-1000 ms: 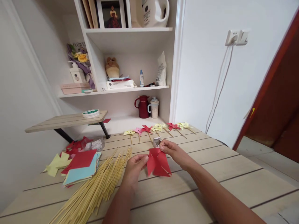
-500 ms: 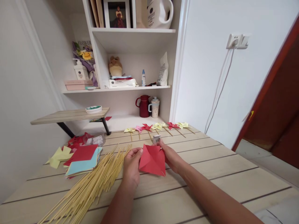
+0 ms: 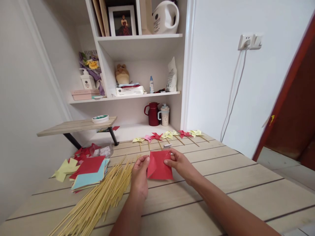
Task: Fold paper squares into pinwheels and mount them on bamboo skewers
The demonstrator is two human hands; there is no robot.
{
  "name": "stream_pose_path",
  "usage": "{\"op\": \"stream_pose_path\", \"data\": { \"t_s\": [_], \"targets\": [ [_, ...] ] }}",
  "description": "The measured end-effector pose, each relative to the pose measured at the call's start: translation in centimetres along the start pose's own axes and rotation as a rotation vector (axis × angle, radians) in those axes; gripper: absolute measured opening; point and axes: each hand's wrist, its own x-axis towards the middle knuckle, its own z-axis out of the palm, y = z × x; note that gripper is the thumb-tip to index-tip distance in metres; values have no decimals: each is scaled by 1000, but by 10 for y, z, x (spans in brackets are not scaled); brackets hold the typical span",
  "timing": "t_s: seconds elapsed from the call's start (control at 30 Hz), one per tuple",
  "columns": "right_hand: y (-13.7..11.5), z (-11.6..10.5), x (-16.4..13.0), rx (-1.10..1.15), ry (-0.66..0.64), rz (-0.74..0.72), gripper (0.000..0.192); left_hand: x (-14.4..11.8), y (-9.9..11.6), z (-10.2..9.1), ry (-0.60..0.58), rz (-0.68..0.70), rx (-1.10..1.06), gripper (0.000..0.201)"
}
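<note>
Both hands work at the middle of the pale wooden plank table (image 3: 221,183). The left hand (image 3: 139,173) pinches the left edge of a red square paper sheet with cut slits (image 3: 159,166); the right hand (image 3: 179,163) pinches its right edge, thumb on the face of the sheet. The hands are apart, each clamped on the paper, which is held just above the tabletop, tilted toward the wearer.

A loose bundle of thin bamboo sticks (image 3: 98,200) lies just left of the left hand. Further left sits a stack of red and light-blue paper squares (image 3: 90,170), with yellow cut paper (image 3: 64,167) beside it. A row of finished paper pinwheels on sticks (image 3: 167,135), yellow, pink and red, lies along the far table edge. A small grey box (image 3: 167,145) stands just behind the sheet.
</note>
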Motion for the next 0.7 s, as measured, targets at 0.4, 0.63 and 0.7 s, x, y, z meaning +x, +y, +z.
{"op": "stream_pose_path", "data": {
  "t_s": [0.4,0.63,0.7],
  "targets": [
    [-10,-8,0,-46,64,-70,28,-9,2,8,-207,-77,38,37],
    [-12,-8,-2,-82,91,-57,32,-2,-5,3,-99,-29,118,35],
    [-13,-7,-4,-91,94,-56,36,-1,-6,2,-107,-17,113,37]
  ]
}}
